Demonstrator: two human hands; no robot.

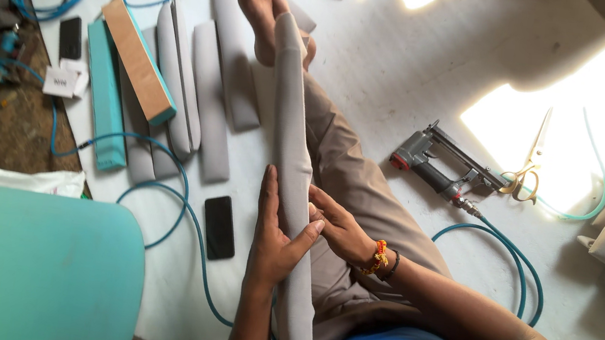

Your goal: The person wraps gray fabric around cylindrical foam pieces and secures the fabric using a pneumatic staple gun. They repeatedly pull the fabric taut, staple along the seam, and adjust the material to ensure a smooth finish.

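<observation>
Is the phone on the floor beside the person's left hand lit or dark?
Dark: the phone lies flat on the floor, its upward face plain black.
</observation>
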